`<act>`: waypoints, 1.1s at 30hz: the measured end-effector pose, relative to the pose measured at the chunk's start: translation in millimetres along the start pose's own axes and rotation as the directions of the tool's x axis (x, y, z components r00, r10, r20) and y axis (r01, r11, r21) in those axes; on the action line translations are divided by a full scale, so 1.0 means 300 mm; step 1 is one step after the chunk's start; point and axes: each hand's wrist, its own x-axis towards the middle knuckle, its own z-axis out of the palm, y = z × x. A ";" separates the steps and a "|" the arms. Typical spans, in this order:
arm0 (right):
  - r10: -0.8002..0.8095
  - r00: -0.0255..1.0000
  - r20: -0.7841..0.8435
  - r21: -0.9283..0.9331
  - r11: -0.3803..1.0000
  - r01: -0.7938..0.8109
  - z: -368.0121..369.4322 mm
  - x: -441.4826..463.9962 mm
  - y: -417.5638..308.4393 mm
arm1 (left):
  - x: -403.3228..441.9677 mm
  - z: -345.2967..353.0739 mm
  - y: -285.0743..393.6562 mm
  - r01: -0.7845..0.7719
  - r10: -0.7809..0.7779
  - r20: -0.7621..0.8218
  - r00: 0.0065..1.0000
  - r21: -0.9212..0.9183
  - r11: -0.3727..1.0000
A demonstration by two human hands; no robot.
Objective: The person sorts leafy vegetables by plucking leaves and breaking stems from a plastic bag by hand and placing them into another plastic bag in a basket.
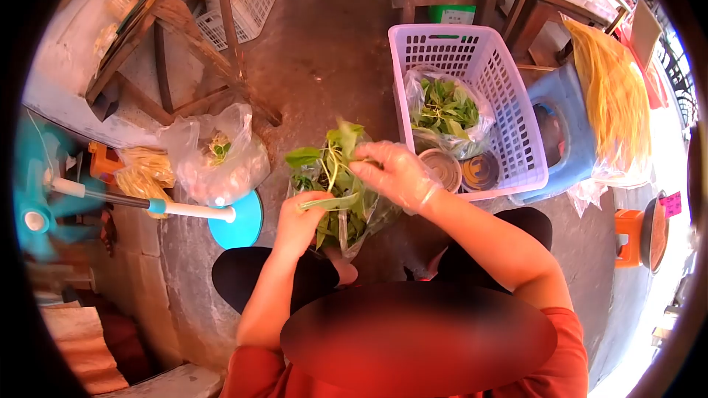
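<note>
Between my knees a clear plastic bag of leafy greens (346,225) stands open. My left hand (296,222) is closed around a sprig (316,202), its leaf sticking out past the fingers. My right hand (394,173), in a thin clear plastic glove, pinches at upright leafy stems (335,162) above the bag. Slight blur hides the exact contact of its fingertips. To the right, a lilac plastic basket (537,136) holds another clear bag of picked greens (446,107) and two round tins (441,168).
A bag with stem scraps (219,149) lies left, beside a turquoise fan (35,217) with a round base (237,221). Wooden table legs (195,37) stand upper left. A blue stool (564,103) with a yellow bag (616,103) on it borders the basket. An orange stool (629,238) stands far right.
</note>
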 end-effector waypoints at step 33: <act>-0.190 0.951 0.242 -0.455 0.844 0.285 0.052 -0.074 0.021 | 0.008 -0.035 0.146 -0.257 0.078 0.354 0.932 0.494 0.830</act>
